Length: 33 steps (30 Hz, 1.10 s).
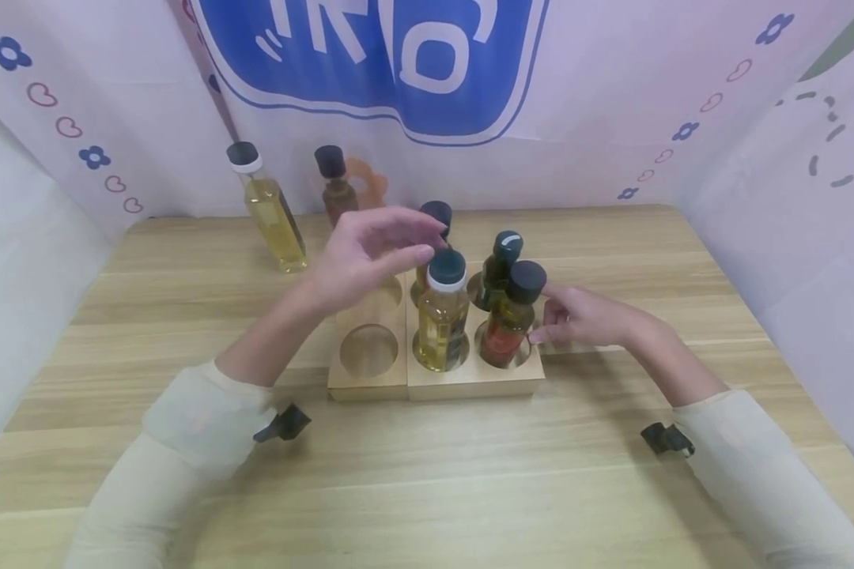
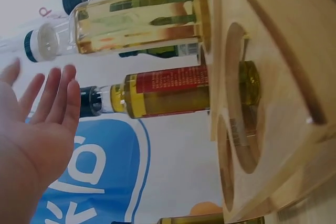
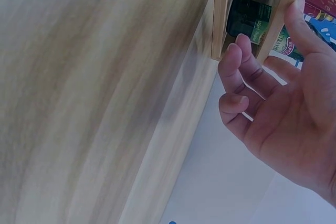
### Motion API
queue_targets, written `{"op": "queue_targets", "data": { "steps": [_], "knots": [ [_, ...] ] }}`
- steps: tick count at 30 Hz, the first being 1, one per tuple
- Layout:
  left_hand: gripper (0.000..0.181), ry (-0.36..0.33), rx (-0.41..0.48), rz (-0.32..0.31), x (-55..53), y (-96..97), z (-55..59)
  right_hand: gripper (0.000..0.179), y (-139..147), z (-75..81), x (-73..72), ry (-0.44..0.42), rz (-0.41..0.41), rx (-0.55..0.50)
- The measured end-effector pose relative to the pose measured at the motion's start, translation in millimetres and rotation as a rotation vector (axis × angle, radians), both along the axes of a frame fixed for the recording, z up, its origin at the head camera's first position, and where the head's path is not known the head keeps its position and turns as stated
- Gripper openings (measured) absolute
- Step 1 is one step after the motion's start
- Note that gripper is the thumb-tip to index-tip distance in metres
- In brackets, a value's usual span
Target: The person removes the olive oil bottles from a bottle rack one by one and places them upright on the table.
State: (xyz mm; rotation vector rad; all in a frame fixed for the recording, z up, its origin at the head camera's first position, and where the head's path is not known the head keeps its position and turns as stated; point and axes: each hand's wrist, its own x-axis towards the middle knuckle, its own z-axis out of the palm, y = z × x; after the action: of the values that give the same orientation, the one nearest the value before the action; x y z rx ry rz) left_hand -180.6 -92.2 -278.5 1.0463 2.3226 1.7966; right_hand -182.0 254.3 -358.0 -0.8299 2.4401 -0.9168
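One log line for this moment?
left hand: near bottle caps | right hand: beside rack | in rack: four bottles | outside rack: two bottles

Ahead of you hangs a white sheet [image 1: 591, 118] with a large blue print [image 1: 427, 114] bearing white lettering, cut by the top of the head view. Blue flowers [image 1: 9, 54] and red outlined hearts [image 1: 42, 95] run down toward both sides, and an orange flower [image 1: 370, 183] sits low. To your right, grey dashes [image 1: 814, 166] lie under a green patch [image 1: 847, 43]. Your worktop [image 1: 427, 490] is pale, streaked wood with rounded far corners, under light casting soft shadows.
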Motion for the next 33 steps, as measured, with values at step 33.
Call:
{"op": "queue_targets", "data": {
  "steps": [33],
  "knots": [
    [0.042, -0.047, -0.058, -0.105, 8.7, 9.9, -2.0, 0.073, -0.2, 1.9, -0.4, -0.007, -0.011, -0.005]
  ]
}}
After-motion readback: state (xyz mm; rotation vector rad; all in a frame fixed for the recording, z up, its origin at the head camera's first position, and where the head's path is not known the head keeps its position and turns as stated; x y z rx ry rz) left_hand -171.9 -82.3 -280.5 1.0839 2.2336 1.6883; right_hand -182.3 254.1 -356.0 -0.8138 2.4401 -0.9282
